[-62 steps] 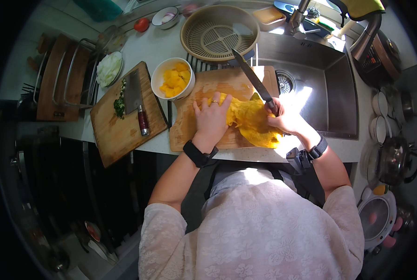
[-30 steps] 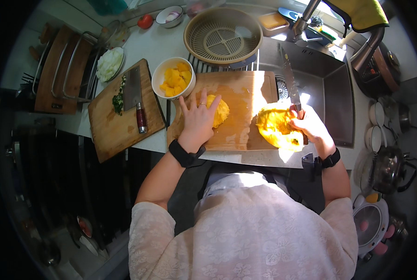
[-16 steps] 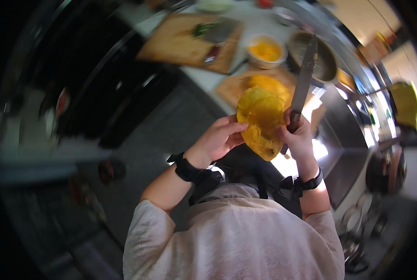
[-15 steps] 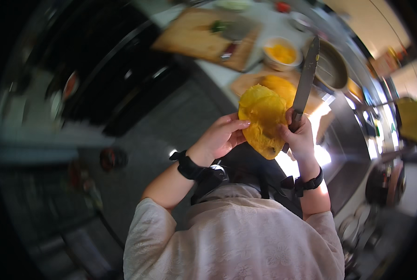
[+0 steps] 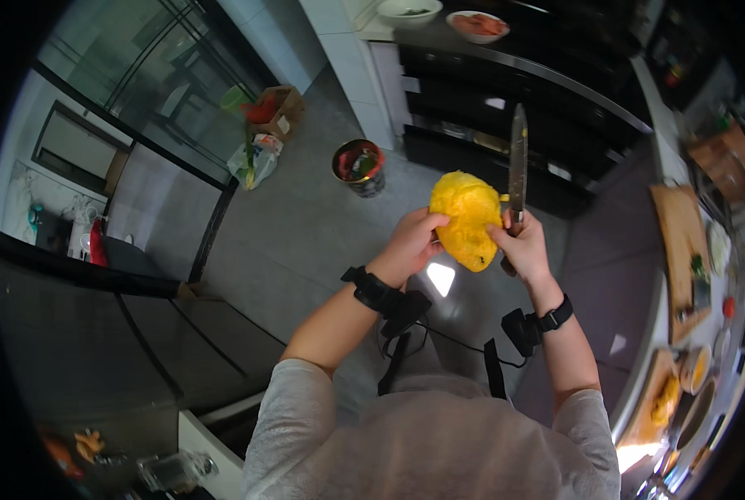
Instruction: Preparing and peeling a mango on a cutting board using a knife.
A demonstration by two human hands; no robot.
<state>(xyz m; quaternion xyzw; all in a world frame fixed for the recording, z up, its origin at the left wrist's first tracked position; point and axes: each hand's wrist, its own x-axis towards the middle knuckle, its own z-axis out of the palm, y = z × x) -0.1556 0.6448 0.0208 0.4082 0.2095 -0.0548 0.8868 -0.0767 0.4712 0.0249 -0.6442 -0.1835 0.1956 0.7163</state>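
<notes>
My left hand (image 5: 416,240) grips the left edge of a yellow piece of pumpkin (image 5: 470,217), thumb on its face and fingers behind. The face has a scooped, uneven hollow, with a small dark spot near the lower end. In my right hand (image 5: 525,247) is a kitchen knife (image 5: 518,167), its blade pointing up and away, with bits stuck to it. My right thumb also presses on the pumpkin's right edge. A small yellow bit sits between the pumpkin and the blade. Both hands are in mid-air above the floor.
Beyond my hands a waste bin (image 5: 372,185) stands on the grey floor, near a cardboard box (image 5: 287,117) and a plastic bag (image 5: 264,162). Dark drawers (image 5: 464,108) lie ahead. On the right-hand counter are a cutting board (image 5: 672,212) and another pumpkin piece (image 5: 664,402).
I have turned left, away from the counter with the boards, which now lies at the right rim. The bin has come into view ahead. Both hands keep their holds.
</notes>
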